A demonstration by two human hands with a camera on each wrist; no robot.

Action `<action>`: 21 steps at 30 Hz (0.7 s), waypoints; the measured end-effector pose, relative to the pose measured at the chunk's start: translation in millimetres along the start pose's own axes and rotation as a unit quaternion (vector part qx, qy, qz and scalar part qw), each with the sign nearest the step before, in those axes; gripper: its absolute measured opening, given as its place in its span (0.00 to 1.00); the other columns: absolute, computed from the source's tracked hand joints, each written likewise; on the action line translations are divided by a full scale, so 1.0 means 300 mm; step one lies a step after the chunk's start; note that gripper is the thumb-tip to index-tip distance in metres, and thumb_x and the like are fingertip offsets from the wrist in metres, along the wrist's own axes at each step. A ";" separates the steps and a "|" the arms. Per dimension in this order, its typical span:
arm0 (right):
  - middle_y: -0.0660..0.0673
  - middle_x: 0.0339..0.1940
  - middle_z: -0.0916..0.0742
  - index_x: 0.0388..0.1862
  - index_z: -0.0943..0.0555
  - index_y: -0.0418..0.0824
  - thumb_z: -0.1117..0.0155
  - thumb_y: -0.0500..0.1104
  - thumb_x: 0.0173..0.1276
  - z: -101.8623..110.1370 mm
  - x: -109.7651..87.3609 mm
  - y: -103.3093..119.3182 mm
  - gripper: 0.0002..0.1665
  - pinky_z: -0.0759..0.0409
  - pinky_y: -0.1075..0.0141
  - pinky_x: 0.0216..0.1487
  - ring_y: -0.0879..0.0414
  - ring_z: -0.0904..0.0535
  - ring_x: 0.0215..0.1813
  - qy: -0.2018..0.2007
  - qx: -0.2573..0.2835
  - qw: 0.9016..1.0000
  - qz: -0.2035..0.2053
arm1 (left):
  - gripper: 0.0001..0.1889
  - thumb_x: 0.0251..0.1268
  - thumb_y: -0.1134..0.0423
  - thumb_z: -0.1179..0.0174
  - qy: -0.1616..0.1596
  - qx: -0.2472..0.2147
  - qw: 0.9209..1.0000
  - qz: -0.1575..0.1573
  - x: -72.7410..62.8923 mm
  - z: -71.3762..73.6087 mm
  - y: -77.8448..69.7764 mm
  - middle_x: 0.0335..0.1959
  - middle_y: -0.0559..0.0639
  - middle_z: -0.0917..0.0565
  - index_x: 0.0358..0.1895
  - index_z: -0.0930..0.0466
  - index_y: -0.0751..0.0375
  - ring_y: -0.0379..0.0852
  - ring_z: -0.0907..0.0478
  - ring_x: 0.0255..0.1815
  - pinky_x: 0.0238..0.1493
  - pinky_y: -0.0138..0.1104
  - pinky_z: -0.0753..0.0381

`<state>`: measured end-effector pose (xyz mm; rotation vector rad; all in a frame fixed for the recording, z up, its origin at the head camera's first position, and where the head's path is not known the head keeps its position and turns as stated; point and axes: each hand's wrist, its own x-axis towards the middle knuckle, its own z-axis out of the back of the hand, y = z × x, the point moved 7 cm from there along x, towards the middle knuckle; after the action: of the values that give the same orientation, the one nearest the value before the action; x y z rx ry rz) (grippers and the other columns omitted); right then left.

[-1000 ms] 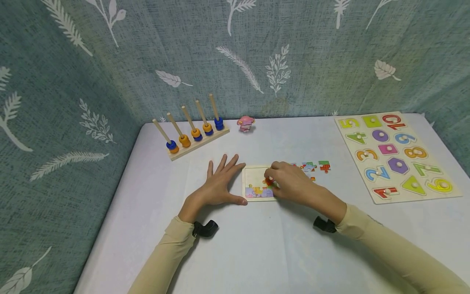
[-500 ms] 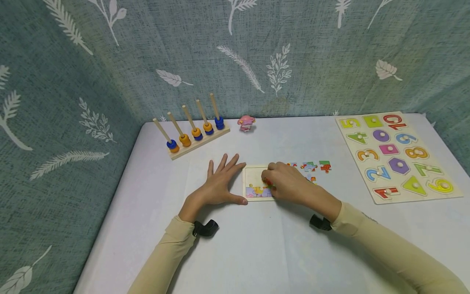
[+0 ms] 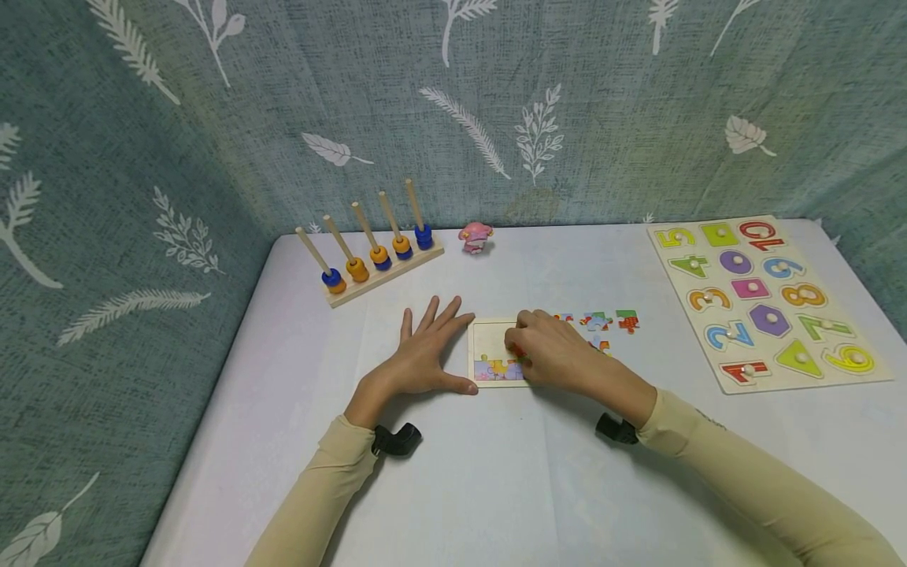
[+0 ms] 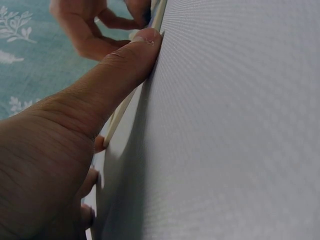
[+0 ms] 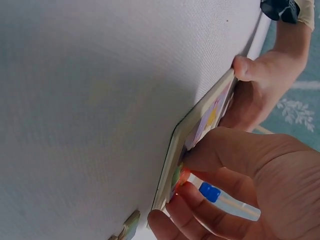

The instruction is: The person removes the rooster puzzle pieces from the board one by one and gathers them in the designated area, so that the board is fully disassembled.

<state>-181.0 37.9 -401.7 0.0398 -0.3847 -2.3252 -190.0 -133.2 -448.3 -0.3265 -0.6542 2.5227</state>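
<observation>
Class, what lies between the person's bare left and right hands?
In the head view: part of a pale wooden rectangular puzzle tray, holding colourful jigsaw pieces.

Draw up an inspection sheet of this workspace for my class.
Surface: white tabletop covering, faintly creased.
Job's things: pale rectangular wooden puzzle frame, partly filled along its near side; loose multicoloured jigsaw pieces to its right.
Clutter: wooden five-peg stand with blue and orange rings; small pink figurine; pale number-and-shape board.
Hands: left hand, spread, touches the puzzle frame; right hand pinches a red-and-green jigsaw piece.
Cables: nothing seen.
Surroundings: leaf-printed grey-green fabric backdrop.
</observation>
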 end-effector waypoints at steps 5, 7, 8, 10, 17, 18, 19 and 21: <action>0.51 0.26 0.28 0.29 0.20 0.43 0.33 0.27 0.48 0.002 0.000 -0.001 0.13 0.33 0.66 0.27 0.55 0.32 0.28 -0.004 0.005 1.000 0.001 | 0.60 0.44 0.32 0.26 0.000 0.001 1.000 0.000 0.000 -0.001 0.001 0.83 0.49 0.60 0.80 0.46 0.47 0.56 0.73 0.81 0.69 0.62 0.81; 0.52 0.26 0.28 0.29 0.20 0.43 0.33 0.28 0.49 0.003 0.000 -0.003 0.12 0.33 0.66 0.26 0.56 0.33 0.27 -0.002 0.011 1.000 -0.002 | 0.60 0.44 0.32 0.26 0.000 0.001 1.000 0.000 0.000 -0.002 0.001 0.83 0.49 0.60 0.80 0.46 0.47 0.56 0.73 0.81 0.69 0.62 0.81; 0.52 0.25 0.28 0.29 0.20 0.43 0.32 0.29 0.50 0.003 0.000 -0.003 0.11 0.34 0.66 0.25 0.56 0.33 0.27 0.000 0.014 1.000 -0.004 | 0.60 0.44 0.32 0.26 0.000 0.001 1.000 0.000 0.000 -0.001 0.000 0.83 0.49 0.60 0.80 0.46 0.47 0.56 0.73 0.81 0.69 0.62 0.81; 0.52 0.25 0.28 0.29 0.19 0.43 0.32 0.29 0.51 0.003 0.000 -0.004 0.11 0.34 0.67 0.25 0.56 0.33 0.27 0.003 0.017 1.000 -0.006 | 0.60 0.44 0.32 0.26 0.000 0.001 1.000 -0.002 0.001 -0.001 0.000 0.83 0.49 0.60 0.80 0.46 0.47 0.56 0.73 0.81 0.69 0.62 0.81; 0.52 0.28 0.25 0.32 0.17 0.44 0.29 0.34 0.56 0.024 0.002 -0.003 0.07 0.30 0.67 0.26 0.57 0.31 0.30 -0.010 0.013 1.000 0.002 | 0.60 0.44 0.31 0.27 0.000 0.004 1.000 -0.002 0.001 -0.002 0.002 0.83 0.49 0.60 0.80 0.47 0.46 0.57 0.73 0.81 0.69 0.63 0.80; 0.52 0.29 0.25 0.33 0.16 0.44 0.28 0.35 0.57 0.029 0.002 -0.003 0.07 0.30 0.67 0.27 0.57 0.30 0.30 -0.015 0.011 1.000 0.003 | 0.60 0.44 0.31 0.27 0.001 0.004 1.000 -0.001 0.002 -0.002 0.003 0.83 0.49 0.60 0.81 0.47 0.46 0.57 0.73 0.81 0.69 0.63 0.81; 0.52 0.29 0.24 0.33 0.16 0.44 0.27 0.35 0.57 0.033 0.003 -0.003 0.07 0.29 0.66 0.27 0.57 0.30 0.31 -0.017 0.009 1.000 0.003 | 0.60 0.44 0.31 0.27 0.001 0.005 1.000 -0.001 0.002 -0.002 0.003 0.83 0.49 0.60 0.81 0.47 0.46 0.57 0.73 0.81 0.69 0.63 0.80; 0.52 0.29 0.24 0.33 0.15 0.44 0.27 0.36 0.57 0.038 0.003 -0.004 0.07 0.28 0.67 0.27 0.57 0.29 0.31 -0.018 0.004 1.000 0.003 | 0.60 0.44 0.31 0.27 0.002 0.004 1.000 -0.002 0.002 -0.003 0.003 0.83 0.49 0.60 0.81 0.47 0.46 0.57 0.73 0.81 0.69 0.63 0.80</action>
<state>-184.0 41.2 -391.2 0.0004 -0.4131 -2.3218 -190.7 -133.3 -449.5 -0.3271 -0.6426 2.5199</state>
